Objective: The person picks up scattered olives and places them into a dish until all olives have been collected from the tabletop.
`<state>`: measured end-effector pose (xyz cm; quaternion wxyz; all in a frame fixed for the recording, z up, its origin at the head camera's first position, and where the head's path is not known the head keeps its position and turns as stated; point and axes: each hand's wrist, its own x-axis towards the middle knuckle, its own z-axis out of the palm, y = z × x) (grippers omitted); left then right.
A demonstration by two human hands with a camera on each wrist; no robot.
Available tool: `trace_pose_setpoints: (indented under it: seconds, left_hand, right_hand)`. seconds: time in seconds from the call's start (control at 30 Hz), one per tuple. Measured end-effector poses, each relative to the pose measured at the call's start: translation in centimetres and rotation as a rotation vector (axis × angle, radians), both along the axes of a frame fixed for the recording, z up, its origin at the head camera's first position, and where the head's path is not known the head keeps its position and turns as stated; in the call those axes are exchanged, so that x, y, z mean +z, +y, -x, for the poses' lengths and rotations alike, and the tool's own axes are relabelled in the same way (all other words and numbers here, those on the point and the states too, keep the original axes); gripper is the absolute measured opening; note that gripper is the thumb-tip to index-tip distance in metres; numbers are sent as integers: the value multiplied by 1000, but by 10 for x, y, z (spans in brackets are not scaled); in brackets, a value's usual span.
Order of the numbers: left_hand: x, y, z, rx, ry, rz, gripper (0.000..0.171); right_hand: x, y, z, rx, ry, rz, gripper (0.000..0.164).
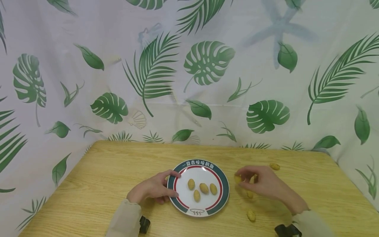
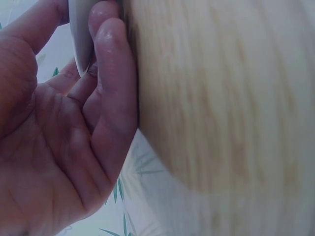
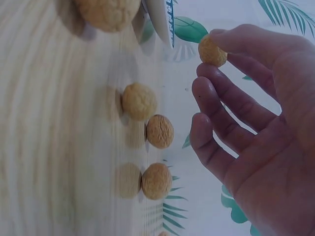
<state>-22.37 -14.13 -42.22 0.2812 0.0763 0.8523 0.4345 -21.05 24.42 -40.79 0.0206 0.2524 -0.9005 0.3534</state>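
A white plate [image 1: 198,174] with a dark green rim band and a red ring sits on the table, several walnuts [image 1: 204,188] lying in its middle. My left hand [image 1: 154,188] grips the plate's left edge, thumb and index finger over the rim. In the left wrist view the plate's edge [image 2: 81,37] shows between the fingers of that hand. Just right of the plate, above the table, my right hand [image 1: 259,181] pinches one walnut [image 3: 212,50] between thumb and fingertips. Its other fingers are loosely bent.
More walnuts lie on the wooden table [image 1: 112,174] around the right hand: one walnut [image 1: 274,166] behind it, another walnut [image 1: 251,216] nearer the front, and one walnut [image 1: 250,194] partly under the hand. A leaf-patterned cloth [image 1: 165,121] hangs behind the table.
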Motion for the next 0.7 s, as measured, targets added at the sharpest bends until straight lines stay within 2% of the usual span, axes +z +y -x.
trace_pose_setpoints:
  seconds: [0.3, 0.53, 0.7]
  left_hand:
    - [-1, 0, 0, 0, 0, -9, 58]
    - [-1, 0, 0, 4, -1, -5, 58]
    - [-1, 0, -1, 8, 1, -7, 57]
  right_hand:
    - [-2, -7, 3, 29, -21, 7, 19]
    - [-5, -10, 6, 41, -5, 9, 19]
    - [-4, -13, 6, 43, -31, 5, 21]
